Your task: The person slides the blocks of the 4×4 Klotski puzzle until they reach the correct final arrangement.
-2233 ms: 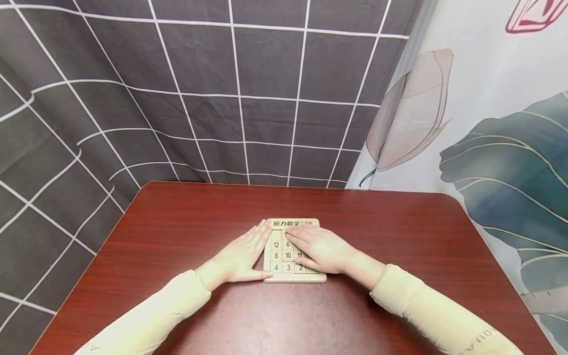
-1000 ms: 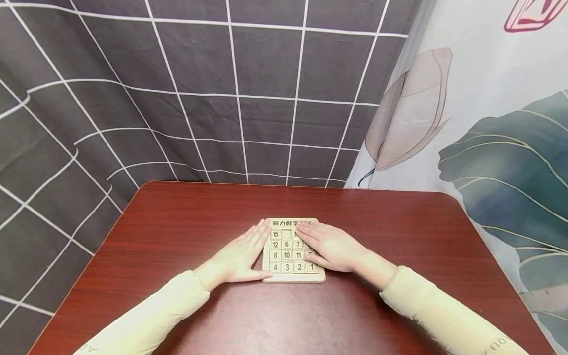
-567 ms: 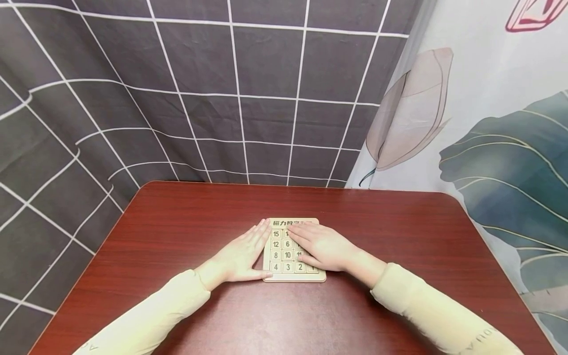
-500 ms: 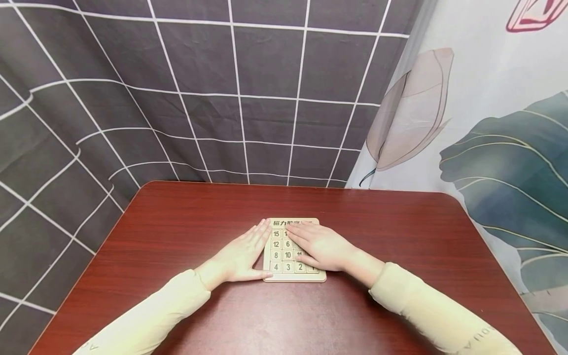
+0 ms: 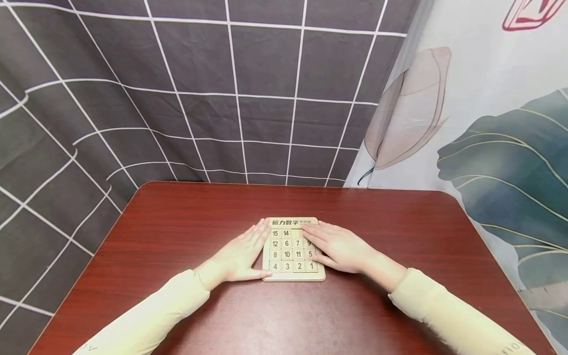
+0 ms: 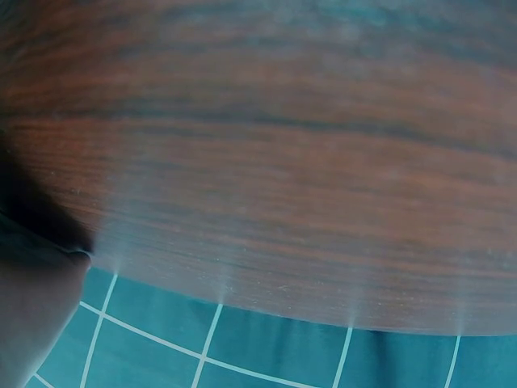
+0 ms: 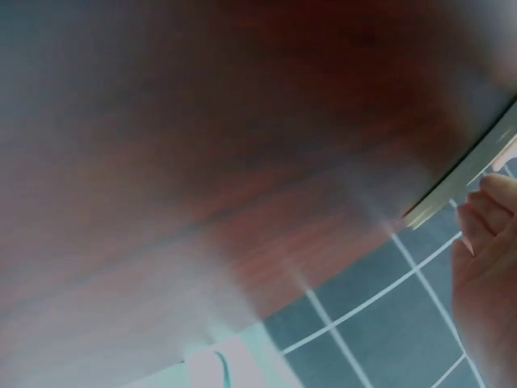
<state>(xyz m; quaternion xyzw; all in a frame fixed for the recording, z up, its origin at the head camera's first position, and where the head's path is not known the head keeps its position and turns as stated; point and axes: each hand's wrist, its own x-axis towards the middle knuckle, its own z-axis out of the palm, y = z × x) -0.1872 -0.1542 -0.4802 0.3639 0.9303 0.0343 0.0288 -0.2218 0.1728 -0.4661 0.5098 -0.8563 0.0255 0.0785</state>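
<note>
A pale number sliding puzzle (image 5: 294,278) lies flat on the table in the head view, printed characters along its top edge. Tile 15 is at the upper left with tile 14 (image 5: 286,233) beside it, and right of that is a bare slot (image 5: 296,233). My left hand (image 5: 237,254) rests along the puzzle's left side, fingers straight and thumb across its lower left corner. My right hand (image 5: 341,246) lies over the upper right, fairly straight fingertips at the slot, hiding the top right cell. In the right wrist view, the puzzle's edge (image 7: 456,186) appears beside my fingers (image 7: 481,218).
The reddish-brown wooden table (image 5: 199,212) has rounded far corners. Behind it hangs a dark curtain with white grid lines (image 5: 266,118). A pale leaf-patterned curtain (image 5: 470,93) hangs at the right. Light sleeves (image 5: 448,303) cover both forearms.
Tile 15 shows in the left cell, bare earlier. Tile 14 has slid one cell left, so the slot is now third. My right hand moved left, then back right; my left stayed put.
</note>
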